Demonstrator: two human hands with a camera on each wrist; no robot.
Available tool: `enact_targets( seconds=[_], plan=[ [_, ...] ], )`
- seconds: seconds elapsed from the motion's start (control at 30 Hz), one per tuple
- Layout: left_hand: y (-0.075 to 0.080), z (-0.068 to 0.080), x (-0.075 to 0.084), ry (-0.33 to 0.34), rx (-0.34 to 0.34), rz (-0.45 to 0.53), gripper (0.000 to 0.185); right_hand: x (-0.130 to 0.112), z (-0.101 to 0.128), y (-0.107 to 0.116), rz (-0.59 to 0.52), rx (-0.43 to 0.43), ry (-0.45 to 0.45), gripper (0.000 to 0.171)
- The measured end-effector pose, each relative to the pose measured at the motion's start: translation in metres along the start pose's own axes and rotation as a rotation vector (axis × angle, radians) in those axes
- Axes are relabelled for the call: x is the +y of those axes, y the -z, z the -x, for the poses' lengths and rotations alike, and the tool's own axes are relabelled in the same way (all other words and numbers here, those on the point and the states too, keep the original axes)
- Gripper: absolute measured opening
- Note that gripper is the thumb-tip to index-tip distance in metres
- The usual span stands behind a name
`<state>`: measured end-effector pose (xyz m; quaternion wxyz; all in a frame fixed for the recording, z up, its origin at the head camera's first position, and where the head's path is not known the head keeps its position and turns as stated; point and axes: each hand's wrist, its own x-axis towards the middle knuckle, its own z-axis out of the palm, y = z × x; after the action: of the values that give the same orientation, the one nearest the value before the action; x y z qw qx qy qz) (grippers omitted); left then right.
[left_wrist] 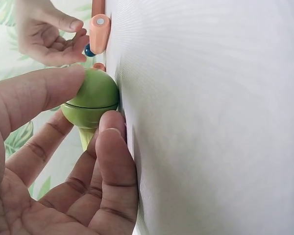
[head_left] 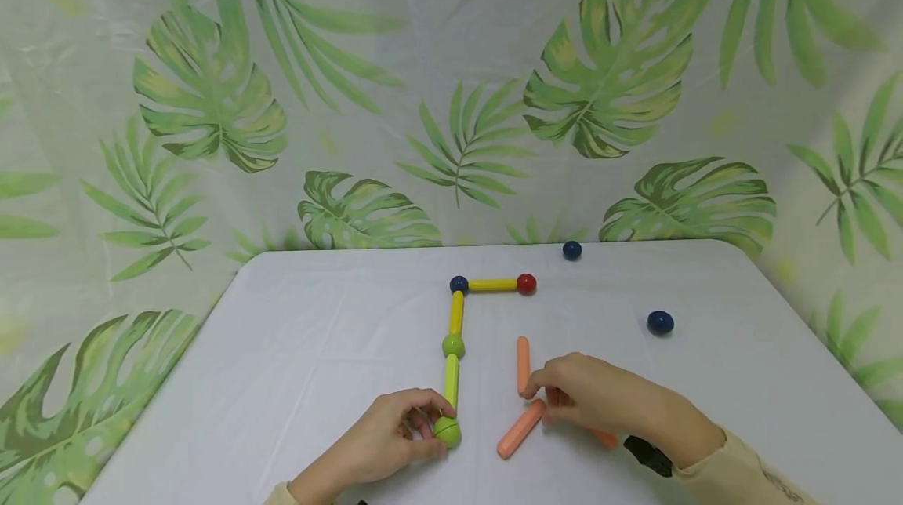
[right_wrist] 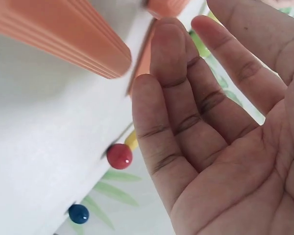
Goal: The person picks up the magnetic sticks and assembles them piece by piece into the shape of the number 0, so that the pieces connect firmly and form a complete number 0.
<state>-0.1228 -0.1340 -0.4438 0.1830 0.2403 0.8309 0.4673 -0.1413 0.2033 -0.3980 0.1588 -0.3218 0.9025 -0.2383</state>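
Observation:
My left hand (head_left: 398,433) pinches a green ball (left_wrist: 90,95) with a dark groove round it, between thumb and fingers, low at the tabletop. From that ball a light-green rod (head_left: 451,381) runs away to a second green ball (head_left: 454,346). A yellow rod (head_left: 456,313), a blue ball (head_left: 458,285), another yellow rod (head_left: 493,285) and a red ball (head_left: 526,283) carry the line on, bending right. My right hand (right_wrist: 225,132), its fingers loosely bent with nothing held, hovers by the orange rods (head_left: 520,429); whether a fingertip touches one I cannot tell.
Two loose dark blue balls lie on the white table (head_left: 317,317): one near the back edge (head_left: 572,250), another farther right (head_left: 660,322). Part of a third orange rod (head_left: 604,437) shows beneath the right hand. A leaf-patterned curtain (head_left: 466,42) hangs behind.

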Motion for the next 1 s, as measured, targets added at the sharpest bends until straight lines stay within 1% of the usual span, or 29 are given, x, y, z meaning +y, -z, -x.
enact_targets(
  seconds=[0.23, 0.57, 0.73, 1.0],
  plan=[
    [0.0, 0.001, 0.0, -0.012, 0.002, 0.0, 0.029, 0.001, 0.005, -0.007, -0.01, 0.038, 0.01, 0.03],
    [0.001, 0.0, 0.0, -0.004, -0.001, 0.006, 0.029, 0.007, 0.007, -0.014, -0.006, 0.034, -0.008, 0.031],
    [0.002, 0.0, 0.0, 0.009, -0.004, 0.014, 0.03, 0.007, 0.007, -0.015, 0.0, 0.044, 0.004, 0.028],
    [0.001, -0.001, -0.002, 0.005, -0.007, 0.018, 0.029, 0.008, 0.008, -0.018, 0.024, 0.076, 0.046, 0.02]
  ],
)
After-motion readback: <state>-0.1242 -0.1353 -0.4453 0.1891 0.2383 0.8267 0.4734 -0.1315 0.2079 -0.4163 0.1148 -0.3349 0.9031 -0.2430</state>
